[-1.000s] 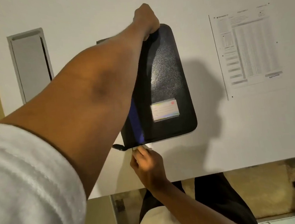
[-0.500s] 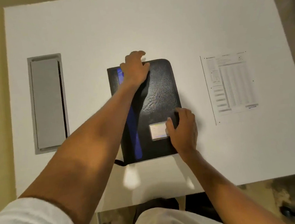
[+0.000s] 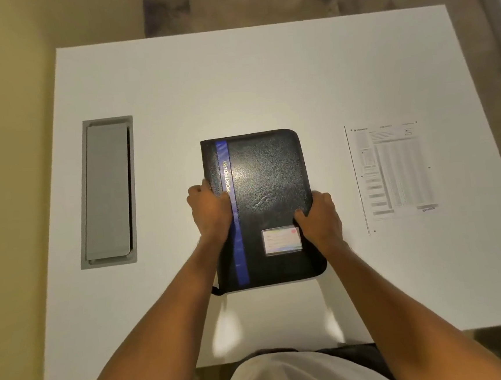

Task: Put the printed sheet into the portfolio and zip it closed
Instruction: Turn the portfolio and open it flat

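A black portfolio (image 3: 268, 182) with a blue stripe and a small card window lies flat and closed in the middle of the white table (image 3: 233, 79). My left hand (image 3: 210, 211) grips its left spine edge, thumb over the blue stripe. My right hand (image 3: 319, 217) holds its right edge beside the card window. The printed sheet (image 3: 393, 174) lies flat on the table to the right of the portfolio, apart from both hands. A zip pull tab (image 3: 216, 290) sticks out at the portfolio's near left corner.
A grey cable-port cover (image 3: 107, 193) is set into the table on the left. The table's near edge runs just in front of my torso. Beyond the far edge there is patterned floor.
My left hand came back from the portfolio's far edge to its left side. My right hand moved from the zip corner to the right edge. The portfolio now lies flat.
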Available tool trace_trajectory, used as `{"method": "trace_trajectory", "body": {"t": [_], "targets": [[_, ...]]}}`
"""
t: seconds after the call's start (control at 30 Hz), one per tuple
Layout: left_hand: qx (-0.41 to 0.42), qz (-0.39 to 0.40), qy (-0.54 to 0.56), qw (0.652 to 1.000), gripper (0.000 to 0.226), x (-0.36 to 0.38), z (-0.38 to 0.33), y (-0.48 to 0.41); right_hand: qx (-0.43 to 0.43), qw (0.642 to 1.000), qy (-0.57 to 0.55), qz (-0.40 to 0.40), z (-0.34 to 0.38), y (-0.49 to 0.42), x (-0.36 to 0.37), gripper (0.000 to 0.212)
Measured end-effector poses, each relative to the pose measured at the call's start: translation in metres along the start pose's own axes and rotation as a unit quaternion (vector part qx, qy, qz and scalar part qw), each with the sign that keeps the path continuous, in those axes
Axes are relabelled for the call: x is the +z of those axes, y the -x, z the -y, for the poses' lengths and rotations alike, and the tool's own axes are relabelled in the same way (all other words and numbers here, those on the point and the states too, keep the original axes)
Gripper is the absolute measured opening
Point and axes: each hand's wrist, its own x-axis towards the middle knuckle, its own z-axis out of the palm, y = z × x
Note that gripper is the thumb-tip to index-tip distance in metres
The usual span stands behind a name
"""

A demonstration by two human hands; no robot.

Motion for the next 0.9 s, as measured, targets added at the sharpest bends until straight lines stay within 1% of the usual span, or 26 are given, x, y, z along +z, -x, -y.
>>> {"method": "trace_trajectory", "body": {"t": [0.17,0.37,0.5,0.57,0.67,0.73,0.83,0.9], "targets": [[-0.022,-0.009,-0.006,1.0,0.041,0.003,-0.011,-0.003,0.008,1.0,-0.017,0.0,0.006,-0.004,-0.005,0.044],[-0.021,0.014,0.005,1.0,0.04,0.002,-0.031,-0.006,0.016,1.0,-0.022,-0.015,0.008,-0.015,-0.018,0.043],[-0.025,0.034,0.024,0.999,0.041,-0.003,-0.03,-0.006,0.016,0.998,-0.057,-0.031,0.01,-0.014,-0.029,0.037],[-0.02,0.041,0.038,0.998,0.035,-0.006,-0.022,-0.011,0.013,0.994,-0.093,-0.052,0.015,-0.007,-0.034,0.038],[-0.007,0.06,0.067,0.996,0.019,-0.021,-0.027,-0.007,0.007,0.983,-0.153,-0.104,0.026,0.008,-0.041,0.037],[0.008,0.078,0.089,0.993,0.025,-0.039,-0.045,0.007,-0.001,0.972,-0.197,-0.131,0.038,0.02,-0.048,0.031],[0.018,0.1,0.125,0.987,0.049,-0.063,-0.069,0.027,-0.029,0.955,-0.25,-0.154,0.065,0.042,-0.063,0.023],[0.036,0.122,0.143,0.982,0.063,-0.077,-0.083,0.039,-0.072,0.944,-0.282,-0.157,0.084,0.058,-0.069,0.02]]}}
